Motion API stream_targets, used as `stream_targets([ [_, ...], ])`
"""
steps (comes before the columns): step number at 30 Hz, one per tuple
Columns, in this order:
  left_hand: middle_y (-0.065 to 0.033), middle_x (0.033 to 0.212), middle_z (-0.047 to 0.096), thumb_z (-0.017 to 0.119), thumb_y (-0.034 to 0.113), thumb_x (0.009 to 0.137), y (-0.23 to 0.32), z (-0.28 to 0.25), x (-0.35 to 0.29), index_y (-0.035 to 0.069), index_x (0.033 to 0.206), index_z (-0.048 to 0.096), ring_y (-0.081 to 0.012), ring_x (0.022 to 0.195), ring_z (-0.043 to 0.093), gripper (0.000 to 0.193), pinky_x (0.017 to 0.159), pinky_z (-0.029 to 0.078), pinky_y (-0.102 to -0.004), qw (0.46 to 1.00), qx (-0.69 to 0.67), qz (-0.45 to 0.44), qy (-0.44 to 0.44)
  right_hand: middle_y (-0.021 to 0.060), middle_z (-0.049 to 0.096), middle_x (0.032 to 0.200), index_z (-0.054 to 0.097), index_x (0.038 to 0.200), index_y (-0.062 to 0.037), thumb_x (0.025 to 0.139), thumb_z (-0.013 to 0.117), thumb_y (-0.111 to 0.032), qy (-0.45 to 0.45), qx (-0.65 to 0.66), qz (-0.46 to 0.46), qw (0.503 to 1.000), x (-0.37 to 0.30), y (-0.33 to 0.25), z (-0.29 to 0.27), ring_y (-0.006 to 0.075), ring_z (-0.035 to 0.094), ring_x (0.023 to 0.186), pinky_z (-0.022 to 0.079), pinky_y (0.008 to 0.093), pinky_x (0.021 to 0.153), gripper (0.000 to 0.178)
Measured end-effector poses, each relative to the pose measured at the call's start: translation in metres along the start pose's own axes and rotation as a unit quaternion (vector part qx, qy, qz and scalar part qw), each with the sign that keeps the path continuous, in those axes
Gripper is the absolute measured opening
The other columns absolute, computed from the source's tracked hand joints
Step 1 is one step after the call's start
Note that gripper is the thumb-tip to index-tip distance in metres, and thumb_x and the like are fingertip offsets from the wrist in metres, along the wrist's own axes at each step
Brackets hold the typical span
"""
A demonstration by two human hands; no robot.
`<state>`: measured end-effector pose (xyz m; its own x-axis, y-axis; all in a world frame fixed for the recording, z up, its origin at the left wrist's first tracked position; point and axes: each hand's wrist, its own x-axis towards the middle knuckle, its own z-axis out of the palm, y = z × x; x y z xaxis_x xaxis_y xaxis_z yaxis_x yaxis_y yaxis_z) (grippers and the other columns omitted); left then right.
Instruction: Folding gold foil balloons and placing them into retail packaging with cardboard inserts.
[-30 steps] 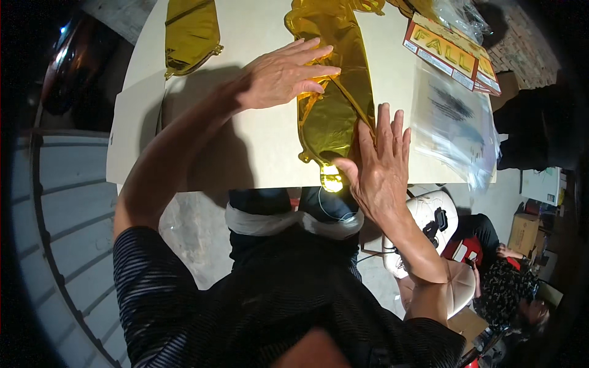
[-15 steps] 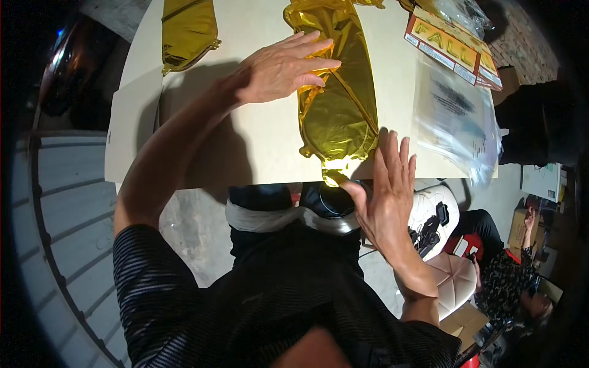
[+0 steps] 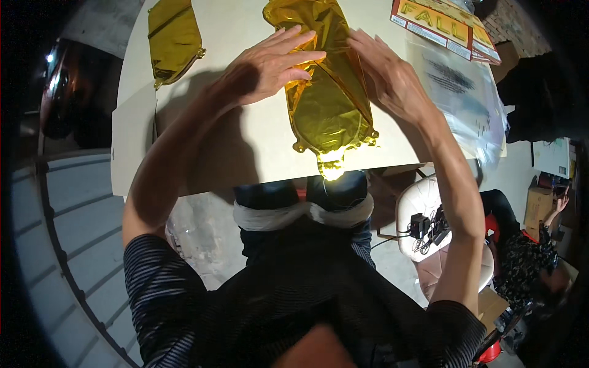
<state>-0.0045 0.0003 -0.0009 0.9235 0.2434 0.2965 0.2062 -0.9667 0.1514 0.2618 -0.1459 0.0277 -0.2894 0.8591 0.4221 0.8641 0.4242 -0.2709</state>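
A flat gold foil balloon (image 3: 328, 126) lies lengthwise on the pale table, creased, with its narrow tab at the table's front edge catching bright light. My left hand (image 3: 264, 66) rests over the balloon's left side with its fingers stretched out and apart. On the other side, my right hand (image 3: 392, 76) is at the balloon's right edge, fingers extended and the palm facing down and inward. Neither hand grips anything. A second gold foil balloon (image 3: 174, 42) lies flat at the far left of the table.
Clear plastic sleeves (image 3: 454, 92) lie on the table's right side, below flat printed orange packages (image 3: 432, 26). To the right of my legs is a white chair (image 3: 412, 205) with a black adapter and cables (image 3: 423, 227). Another person (image 3: 527, 257) sits at the far right.
My right hand has moved from beside the balloon's tab at the front edge up to its right side. The left hand stays on the balloon's left side.
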Motion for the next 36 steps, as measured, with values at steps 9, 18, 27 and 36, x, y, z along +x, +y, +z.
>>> stream_targets([
  [9,-0.0137,0.158,0.044,0.059,0.039,0.102,0.000,0.002,0.003,0.021,0.146,0.057,-0.0336,0.148,0.038,0.047,0.124,0.030,-0.0447,0.998,0.017,0.034,0.045,0.0180,0.051,0.152,0.057,0.139,0.0015,0.097,0.057,0.002,-0.031,0.010,-0.051,0.998,0.021,0.009,0.016,0.0342,0.046,0.143,0.033,0.0473,0.124,0.042],
  [18,-0.0095,0.164,0.036,0.060,0.030,0.101,-0.002,0.000,0.003,0.024,0.150,0.052,-0.0328,0.152,0.030,0.050,0.127,0.026,-0.0465,1.000,0.003,0.014,0.012,0.0139,0.050,0.153,0.056,0.141,-0.0003,0.101,0.057,-0.008,-0.051,-0.015,-0.043,0.998,0.018,0.015,0.019,0.0319,0.044,0.145,0.031,0.0469,0.125,0.040],
  [27,-0.0163,0.153,0.049,0.063,0.032,0.098,0.004,-0.002,0.007,0.018,0.142,0.060,-0.0361,0.145,0.042,0.045,0.121,0.035,-0.0454,0.998,0.044,0.037,0.041,0.0197,0.051,0.151,0.057,0.139,0.0022,0.102,0.058,-0.018,-0.021,-0.062,-0.054,0.996,0.028,0.021,0.029,0.0329,0.045,0.144,0.032,0.0458,0.124,0.042],
  [36,-0.0162,0.154,0.048,0.064,0.032,0.098,0.002,-0.002,0.005,0.020,0.142,0.060,-0.0359,0.147,0.040,0.046,0.121,0.034,-0.0450,0.998,0.033,0.033,0.031,0.0147,0.047,0.155,0.053,0.145,-0.0026,0.105,0.055,-0.018,-0.029,-0.038,-0.029,0.998,0.036,0.021,0.026,0.0323,0.040,0.147,0.027,0.0462,0.126,0.043],
])
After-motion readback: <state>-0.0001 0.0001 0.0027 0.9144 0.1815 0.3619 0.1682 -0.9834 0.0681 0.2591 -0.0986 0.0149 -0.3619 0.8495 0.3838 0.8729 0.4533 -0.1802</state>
